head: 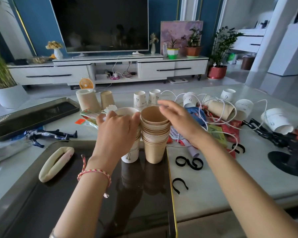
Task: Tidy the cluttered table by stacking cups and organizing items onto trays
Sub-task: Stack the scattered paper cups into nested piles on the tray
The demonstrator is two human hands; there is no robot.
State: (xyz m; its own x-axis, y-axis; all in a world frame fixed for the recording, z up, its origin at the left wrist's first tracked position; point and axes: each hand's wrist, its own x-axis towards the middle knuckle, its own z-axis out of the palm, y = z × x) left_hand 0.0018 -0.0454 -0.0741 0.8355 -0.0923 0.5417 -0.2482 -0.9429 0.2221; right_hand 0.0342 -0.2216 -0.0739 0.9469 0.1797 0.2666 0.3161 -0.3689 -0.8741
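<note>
A tall stack of brown paper cups (154,141) stands upright at the far end of the dark glossy tray (96,203) in front of me. Beside it on the left stands a stack of white paper cups (130,156). My left hand (117,129) is wrapped around the upper part of the white stack. Just behind the rim of the brown stack hovers my right hand (177,121), fingers spread and holding nothing. Loose cups lie beyond: two brown ones (95,100) upside down, two white ones (145,99) upside down, and several white ones (275,121) at the right.
A second dark tray (31,114) lies at the left. White cord (218,107) tangles over cups and red packets at the right. A toy figure (48,134), a cream pouch (55,163), black straps (189,163) and a black figure on a round stand (286,162) lie around.
</note>
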